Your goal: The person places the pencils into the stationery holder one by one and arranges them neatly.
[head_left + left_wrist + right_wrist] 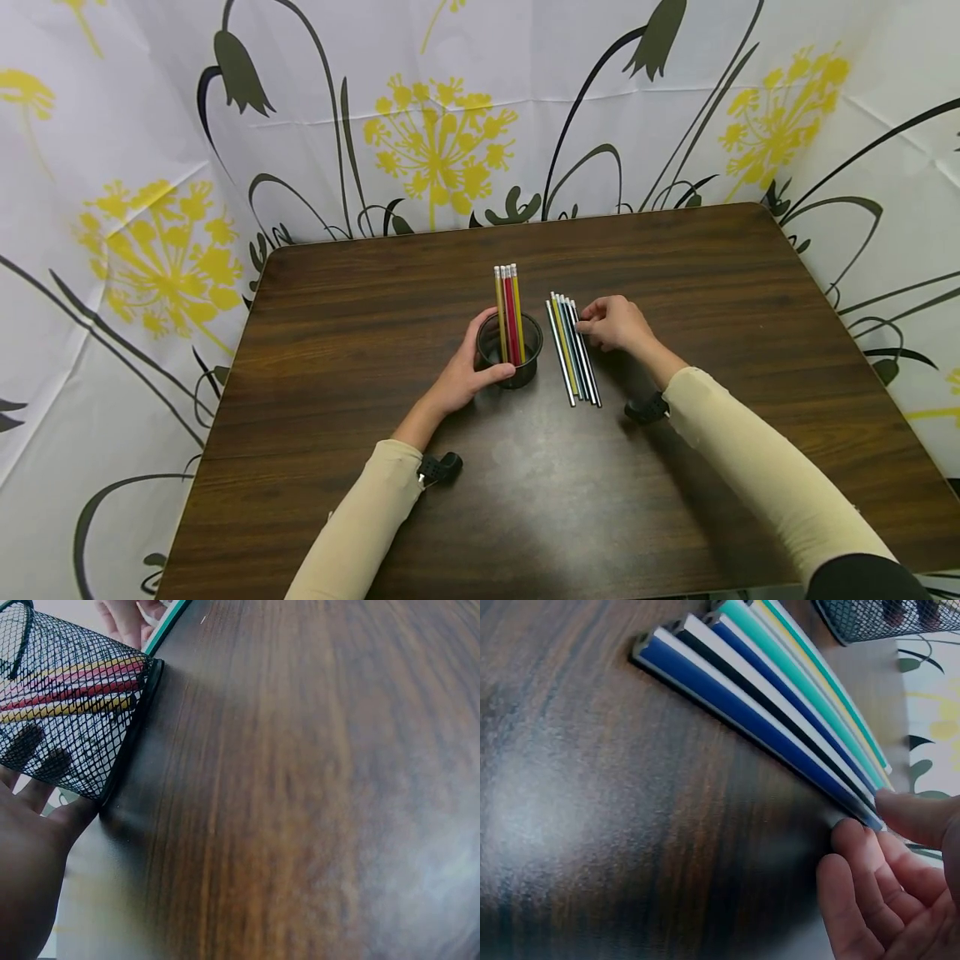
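My left hand [459, 377] holds a black mesh pencil cup [519, 380], fingers and thumb curled round its side. Several pencils [513, 312], red and yellow, stand upright in the cup with their eraser ends up. To the right of the cup, a row of loose pencils [567, 350] in blue, black, green, white and yellow lies side by side on the table. At the far end of the row my right hand [619, 323] pinches the outermost pencil, a dark blue one [735, 712], between thumb and fingertips. That pencil still lies along the others.
Everything rests on a dark wood-grain table [360, 325]. A white curtain [315, 167] with yellow and grey flower prints hangs behind and around the table. A dark band with a small device [442, 469] sits on each wrist.
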`<state>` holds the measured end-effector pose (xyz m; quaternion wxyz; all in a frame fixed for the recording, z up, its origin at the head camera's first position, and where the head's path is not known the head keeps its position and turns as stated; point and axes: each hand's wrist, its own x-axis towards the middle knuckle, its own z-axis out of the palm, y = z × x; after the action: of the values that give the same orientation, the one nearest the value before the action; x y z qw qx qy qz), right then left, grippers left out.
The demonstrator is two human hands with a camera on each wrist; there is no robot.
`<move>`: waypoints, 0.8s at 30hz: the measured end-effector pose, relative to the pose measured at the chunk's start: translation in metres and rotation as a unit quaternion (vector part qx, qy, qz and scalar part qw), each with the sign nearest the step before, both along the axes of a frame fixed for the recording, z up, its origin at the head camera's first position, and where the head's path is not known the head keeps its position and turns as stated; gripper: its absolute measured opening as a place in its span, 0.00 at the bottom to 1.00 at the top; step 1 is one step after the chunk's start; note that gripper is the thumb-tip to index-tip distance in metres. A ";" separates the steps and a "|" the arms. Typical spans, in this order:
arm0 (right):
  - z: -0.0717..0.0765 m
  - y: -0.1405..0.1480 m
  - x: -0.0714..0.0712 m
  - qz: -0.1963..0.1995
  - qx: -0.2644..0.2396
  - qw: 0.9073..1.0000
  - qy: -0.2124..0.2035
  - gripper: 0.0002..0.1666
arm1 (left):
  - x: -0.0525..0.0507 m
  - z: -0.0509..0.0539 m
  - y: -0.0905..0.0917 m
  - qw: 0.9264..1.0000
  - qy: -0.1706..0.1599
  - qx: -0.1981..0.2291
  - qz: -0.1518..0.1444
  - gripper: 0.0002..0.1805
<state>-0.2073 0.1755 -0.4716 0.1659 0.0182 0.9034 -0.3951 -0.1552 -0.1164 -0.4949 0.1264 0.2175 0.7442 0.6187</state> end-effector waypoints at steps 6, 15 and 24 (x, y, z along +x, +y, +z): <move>-0.001 0.000 0.002 0.002 0.004 1.000 -0.006 0.12 | 0.001 0.001 0.000 1.000 -0.013 -0.007 0.000 0.47; 0.008 -0.007 0.007 0.009 0.088 0.996 -0.005 0.11 | 0.011 0.034 0.001 1.000 -0.020 -0.003 -0.016 0.46; 0.012 -0.010 0.009 0.007 0.160 0.987 0.021 0.07 | 0.011 0.036 0.001 1.000 -0.020 0.001 -0.017 0.46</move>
<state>-0.1987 0.1652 -0.4600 0.1445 0.0298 0.9583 -0.2448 -0.1438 -0.1150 -0.4591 0.1515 0.2184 0.7368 0.6217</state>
